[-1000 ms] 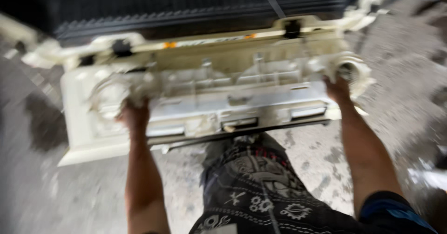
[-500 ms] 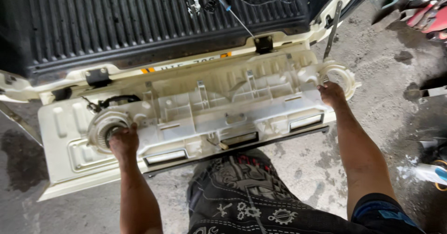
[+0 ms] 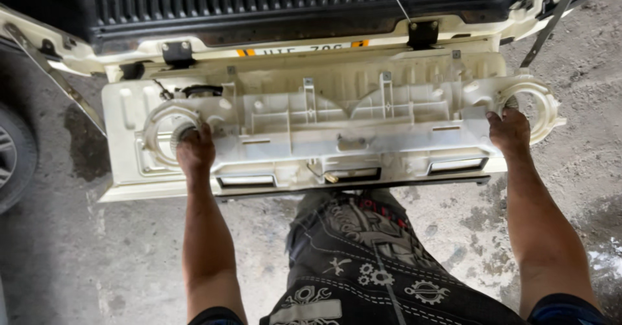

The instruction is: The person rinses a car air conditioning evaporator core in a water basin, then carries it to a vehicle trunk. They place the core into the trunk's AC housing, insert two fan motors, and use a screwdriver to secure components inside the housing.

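Your left hand (image 3: pixel 195 151) hides its fingertips inside the round opening at nine o'clock on the cream panel (image 3: pixel 324 121), so you cannot tell what they grip. Your right hand (image 3: pixel 510 129) does the same at the ring at three o'clock. The truck bed (image 3: pixel 291 1) is cut off at twelve o'clock. The tyre (image 3: pixel 13 156) at nine o'clock shows only a sliver. Both your arms and your patterned trousers (image 3: pixel 369 267) run off the edge at six o'clock.
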